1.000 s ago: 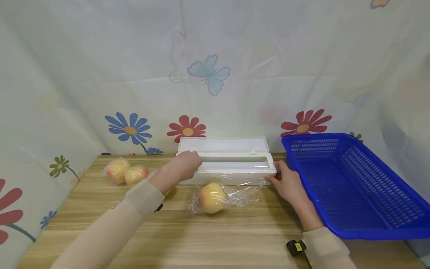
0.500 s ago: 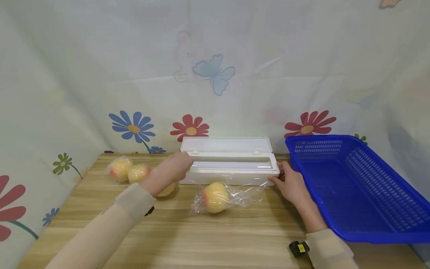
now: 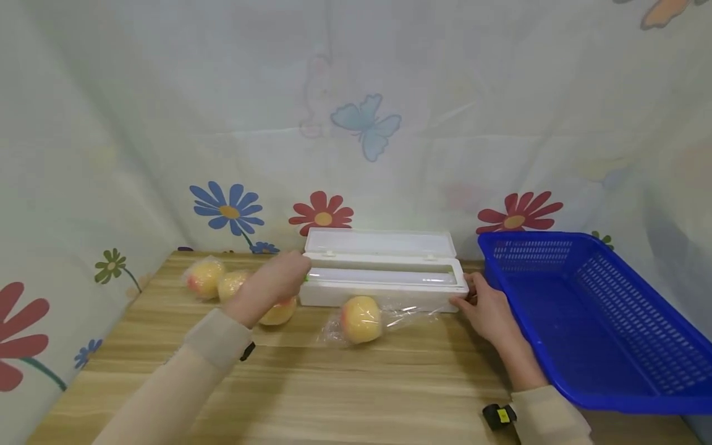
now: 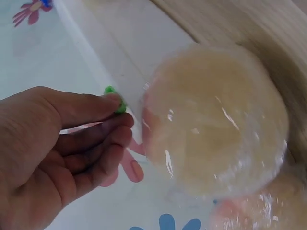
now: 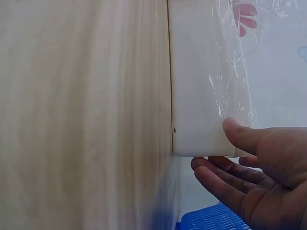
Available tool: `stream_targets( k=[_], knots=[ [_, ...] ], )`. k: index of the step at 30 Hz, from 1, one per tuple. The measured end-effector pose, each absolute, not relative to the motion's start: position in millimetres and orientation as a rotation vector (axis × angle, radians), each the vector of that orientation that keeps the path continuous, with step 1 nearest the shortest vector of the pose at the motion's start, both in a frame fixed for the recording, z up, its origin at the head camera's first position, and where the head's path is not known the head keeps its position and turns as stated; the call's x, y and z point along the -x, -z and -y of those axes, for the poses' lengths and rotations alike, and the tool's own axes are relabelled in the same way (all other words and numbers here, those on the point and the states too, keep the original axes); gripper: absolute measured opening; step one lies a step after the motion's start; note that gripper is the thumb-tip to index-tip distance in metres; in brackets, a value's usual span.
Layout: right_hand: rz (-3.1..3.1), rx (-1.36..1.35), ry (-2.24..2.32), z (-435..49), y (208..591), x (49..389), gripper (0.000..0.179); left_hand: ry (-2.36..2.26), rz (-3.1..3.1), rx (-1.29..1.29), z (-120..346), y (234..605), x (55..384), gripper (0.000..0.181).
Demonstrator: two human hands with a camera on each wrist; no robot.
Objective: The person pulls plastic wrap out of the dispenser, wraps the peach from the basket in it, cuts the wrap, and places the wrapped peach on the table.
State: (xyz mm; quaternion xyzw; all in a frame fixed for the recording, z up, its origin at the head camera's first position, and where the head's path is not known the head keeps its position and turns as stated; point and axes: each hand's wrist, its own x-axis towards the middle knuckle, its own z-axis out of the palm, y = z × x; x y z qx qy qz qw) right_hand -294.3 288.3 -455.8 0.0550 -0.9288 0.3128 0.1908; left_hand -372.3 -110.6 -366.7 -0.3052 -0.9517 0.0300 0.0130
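A white cling film dispenser [image 3: 384, 295] stands on the table with its lid [image 3: 384, 243] raised and a film roll [image 3: 384, 275] inside. At its left end my left hand [image 3: 272, 281] pinches a small green slider [image 4: 121, 106] between thumb and forefinger. My right hand [image 3: 486, 309] grips the right end, thumb on the front and fingers around the side. Clear film [image 3: 411, 315] hangs over the front. Before the dispenser lies a yellow-red fruit, seemingly a peach [image 3: 361, 319], with film around it.
Several similar wrapped fruits [image 3: 204, 278] lie at the left, one [image 4: 216, 120] close beside my left hand and partly hidden by it in the head view. A blue plastic basket [image 3: 556, 386] stands at the right, near my right forearm. A patterned curtain [image 3: 423, 154] hangs behind.
My left hand has slid left along the dispenser to its left end, uncovering more of the roll. My right hand keeps its hold. The head view has shifted slightly.
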Motion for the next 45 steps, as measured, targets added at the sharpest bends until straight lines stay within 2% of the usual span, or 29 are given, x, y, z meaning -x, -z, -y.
stream_targets(
  k=[6, 10, 16, 22, 28, 31, 36, 38, 43, 45],
  knots=[
    [2.632, -0.158, -0.923, -290, 456, 293, 0.05, 0.105, 2.994, 0.784, 113, 364, 358, 0.005],
    [2.649, -0.164, -0.954, -290, 452, 291, 0.054, 0.27, 2.919, 0.797, 101, 367, 329, 0.029],
    [2.71, -0.178, -1.009, -289, 440, 283, 0.061, 0.394, 2.959, 0.978, 60, 385, 297, 0.042],
    [2.761, -0.158, -1.08, -280, 429, 279, 0.071, 0.343, 2.901, 1.009, 38, 409, 284, 0.063],
    [2.679, -0.282, -1.015, -265, 407, 267, 0.073, 0.24, 2.869, 1.017, 23, 423, 280, 0.081],
    [2.669, -0.328, -0.969, -256, 398, 257, 0.067, 0.156, 2.856, 1.002, 18, 428, 278, 0.084],
    [2.677, -0.317, -0.863, -242, 387, 244, 0.018, -0.022, 2.773, 0.97, 15, 433, 278, 0.083],
    [2.697, -0.319, -0.843, -239, 384, 241, 0.006, -0.034, 2.745, 0.963, 14, 435, 278, 0.08],
    [2.725, -0.404, -0.917, -234, 373, 232, 0.002, 0.029, 2.755, 0.965, 14, 434, 277, 0.074],
    [2.727, -0.448, -0.965, -233, 368, 228, 0.007, 0.041, 2.779, 0.974, 13, 432, 275, 0.075]
  ],
)
